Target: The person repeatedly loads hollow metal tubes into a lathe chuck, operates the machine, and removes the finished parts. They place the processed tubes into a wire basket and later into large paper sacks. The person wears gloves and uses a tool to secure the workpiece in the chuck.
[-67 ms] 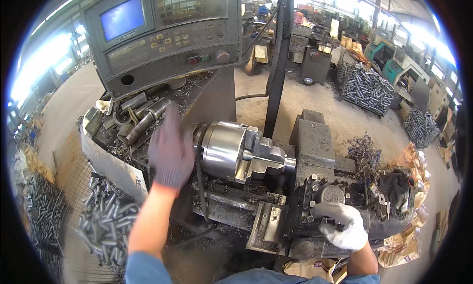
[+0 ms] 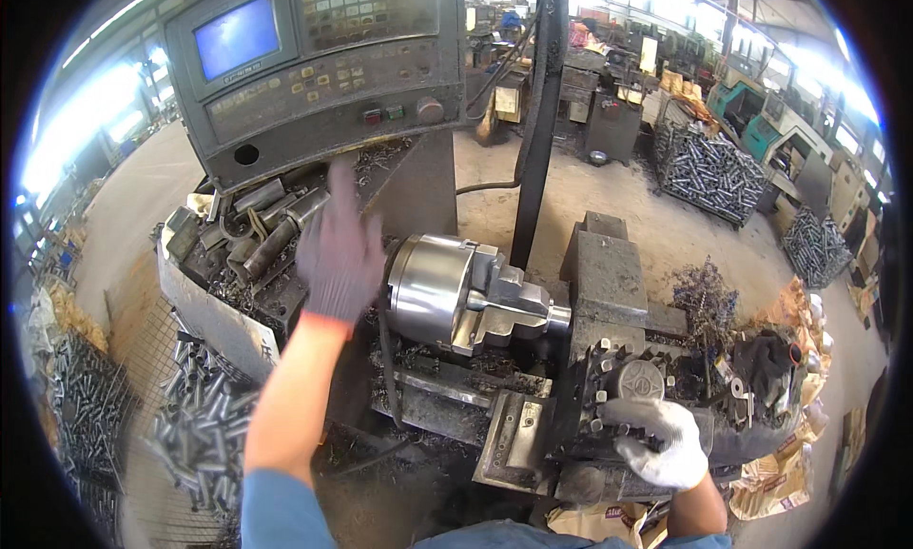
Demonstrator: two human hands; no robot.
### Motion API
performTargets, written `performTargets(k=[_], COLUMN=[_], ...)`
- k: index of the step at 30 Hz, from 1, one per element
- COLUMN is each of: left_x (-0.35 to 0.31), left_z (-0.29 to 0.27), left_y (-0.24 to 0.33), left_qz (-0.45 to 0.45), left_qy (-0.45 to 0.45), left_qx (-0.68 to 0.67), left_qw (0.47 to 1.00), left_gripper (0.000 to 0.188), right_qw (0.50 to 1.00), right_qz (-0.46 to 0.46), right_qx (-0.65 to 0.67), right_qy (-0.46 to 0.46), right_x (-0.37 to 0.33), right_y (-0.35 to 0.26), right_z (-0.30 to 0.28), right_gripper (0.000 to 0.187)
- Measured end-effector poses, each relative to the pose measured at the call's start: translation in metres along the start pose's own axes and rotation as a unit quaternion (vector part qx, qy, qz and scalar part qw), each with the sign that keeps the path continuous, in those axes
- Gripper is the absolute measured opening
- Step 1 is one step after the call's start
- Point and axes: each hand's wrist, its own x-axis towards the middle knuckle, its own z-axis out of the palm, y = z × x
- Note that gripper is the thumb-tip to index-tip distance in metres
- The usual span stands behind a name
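Left hand (image 2: 342, 252) scooted farther toward control panel (image 2: 319, 88), grip wide, right hand (image 2: 668, 444) by tool post (image 2: 640, 381), can't tell its grip

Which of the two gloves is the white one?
The right glove, beside the round metal cap; the left glove, nearer the control panel, is darker, greyish, with an orange cuff.

Attire comprises a grey glove (image 2: 340, 259) with orange cuff (image 2: 326, 325) (left of centre), white glove (image 2: 673, 444) (lower right) and blue sleeves (image 2: 283, 513) (lower edge).
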Motion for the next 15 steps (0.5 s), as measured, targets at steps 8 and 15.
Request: performTargets(k=[8,15], left_x=[0.052,-0.381], left_z=[0.032,-0.147], left_y=[0.022,-0.018], left_qz=[-0.03,-0.33], left_qy=[-0.074,-0.447], left_qx=[-0.011,-0.159], left_qw=[0.997,0.816], left_gripper=[0.073,0.046], right_qw=[0.938,0.929], right_qz=[0.204,0.004], right_qx=[0.268,0.167], right_qy=[-0.087,-0.33], right_x=[-0.04,-0.044], right_y=[-0.005,0.002], right_z=[0.047,0.208], right_gripper=[0.04,0.029])
